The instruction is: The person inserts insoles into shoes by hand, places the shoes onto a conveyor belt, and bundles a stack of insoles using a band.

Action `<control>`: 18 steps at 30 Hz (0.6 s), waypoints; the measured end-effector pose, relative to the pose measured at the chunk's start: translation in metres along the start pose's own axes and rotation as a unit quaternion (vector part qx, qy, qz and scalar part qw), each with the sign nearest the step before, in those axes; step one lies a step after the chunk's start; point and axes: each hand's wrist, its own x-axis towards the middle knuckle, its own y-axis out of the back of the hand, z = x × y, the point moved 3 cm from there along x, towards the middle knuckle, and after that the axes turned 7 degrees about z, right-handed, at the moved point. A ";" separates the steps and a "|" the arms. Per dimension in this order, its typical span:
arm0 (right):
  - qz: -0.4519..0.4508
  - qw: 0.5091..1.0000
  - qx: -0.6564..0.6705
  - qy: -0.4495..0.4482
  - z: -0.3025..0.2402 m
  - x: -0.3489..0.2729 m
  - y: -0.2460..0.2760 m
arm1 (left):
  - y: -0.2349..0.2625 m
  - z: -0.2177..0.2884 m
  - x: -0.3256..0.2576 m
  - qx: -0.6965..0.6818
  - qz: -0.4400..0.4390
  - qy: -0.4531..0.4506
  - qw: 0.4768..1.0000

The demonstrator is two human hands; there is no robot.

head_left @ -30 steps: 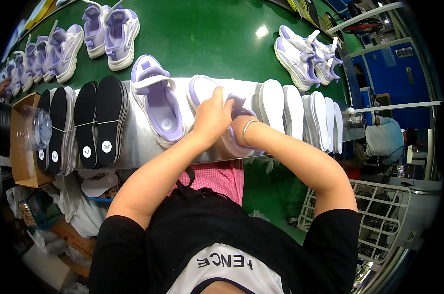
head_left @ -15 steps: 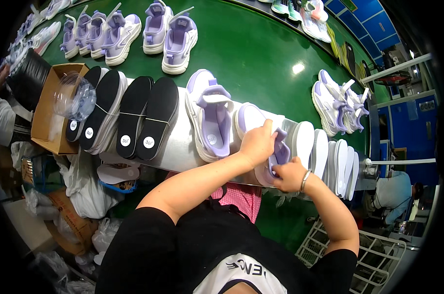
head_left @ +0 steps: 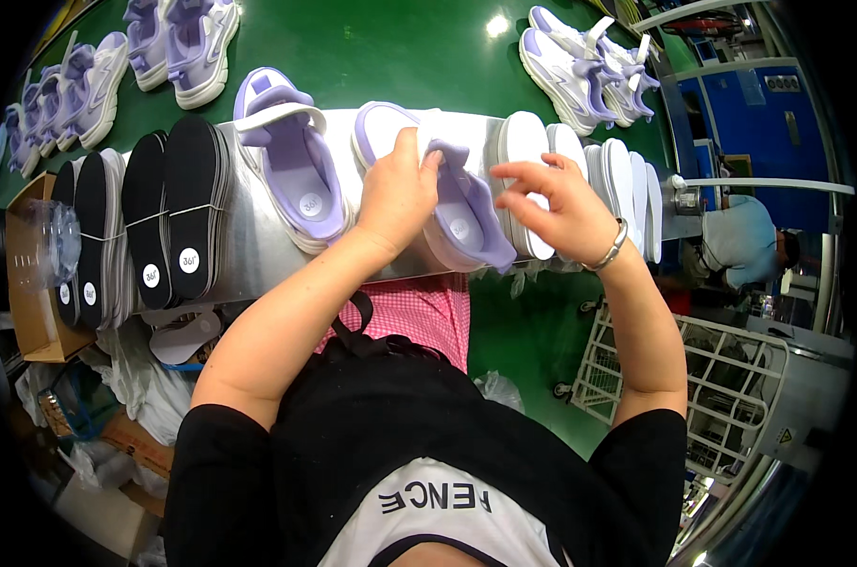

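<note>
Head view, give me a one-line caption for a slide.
Left hand presses into a lilac shoe; right hand hovers open beside it.

Left hand (head_left: pixel 397 200) on lilac shoe (head_left: pixel 461 213)

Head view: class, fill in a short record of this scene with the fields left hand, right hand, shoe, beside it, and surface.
left hand: pressing on the lilac shoe, fingers over its tongue
right hand: open, fingers spread, just right of the shoe; contact unclear
shoe: lying on the metal shelf, opening up
beside it: second lilac shoe to the left, black insoles further left, white insoles to the right
surface: green belt behind the shelf, carrying more shoes
</note>
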 end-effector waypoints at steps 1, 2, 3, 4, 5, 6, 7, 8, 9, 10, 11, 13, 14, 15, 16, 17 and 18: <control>-0.052 0.997 -0.060 0.020 -0.001 -0.004 -0.007 | 0.001 -0.001 0.001 0.002 0.000 0.000 1.000; -0.102 0.986 -0.124 0.035 -0.001 -0.012 -0.013 | -0.001 0.000 0.001 0.000 -0.004 -0.002 1.000; -0.177 0.964 -0.192 0.042 0.002 -0.018 -0.031 | -0.002 0.000 0.002 -0.001 -0.006 -0.002 1.000; -0.238 0.939 -0.248 0.012 0.008 -0.021 -0.050 | -0.006 0.002 0.002 -0.007 -0.007 -0.004 1.000; -0.300 0.906 -0.298 -0.014 0.013 -0.022 -0.064 | -0.008 0.002 0.002 -0.012 -0.016 -0.004 1.000; -0.302 0.905 -0.299 -0.012 0.016 -0.018 -0.065 | -0.010 0.001 0.002 -0.018 -0.024 -0.004 1.000; -0.341 0.893 -0.292 -0.021 0.018 -0.012 -0.067 | -0.009 0.000 0.003 -0.014 -0.021 -0.005 1.000; -0.380 0.880 -0.284 -0.031 0.019 -0.009 -0.070 | -0.009 -0.002 0.005 -0.011 -0.028 0.002 1.000; -0.378 0.881 -0.284 -0.026 0.018 -0.009 -0.073 | -0.008 -0.003 0.006 -0.007 -0.034 0.009 0.999; -0.365 0.885 -0.287 -0.017 0.017 -0.008 -0.072 | -0.005 0.000 0.008 -0.008 -0.028 0.001 1.000; -0.352 0.890 -0.290 -0.007 0.017 -0.009 -0.072 | -0.002 0.004 0.007 0.001 -0.044 0.012 0.999; -0.327 0.905 -0.273 -0.006 0.020 -0.014 -0.074 | 0.004 0.009 0.002 0.007 -0.052 0.021 0.998; -0.309 0.915 -0.259 -0.013 0.021 -0.016 -0.074 | 0.012 0.018 0.000 0.038 0.010 -0.094 0.995; -0.291 0.925 -0.243 -0.019 0.021 -0.018 -0.075 | 0.021 0.026 -0.004 0.070 0.072 -0.208 0.973; -0.272 0.934 -0.231 -0.028 0.022 -0.022 -0.076 | 0.035 0.034 -0.007 0.101 0.100 -0.252 0.957; -0.257 0.939 -0.224 -0.046 0.019 -0.021 -0.079 | 0.052 0.040 -0.009 0.132 0.126 -0.298 0.937; -0.243 0.946 -0.208 -0.055 0.015 -0.019 -0.083 | 0.065 0.033 -0.012 0.149 0.100 -0.255 0.950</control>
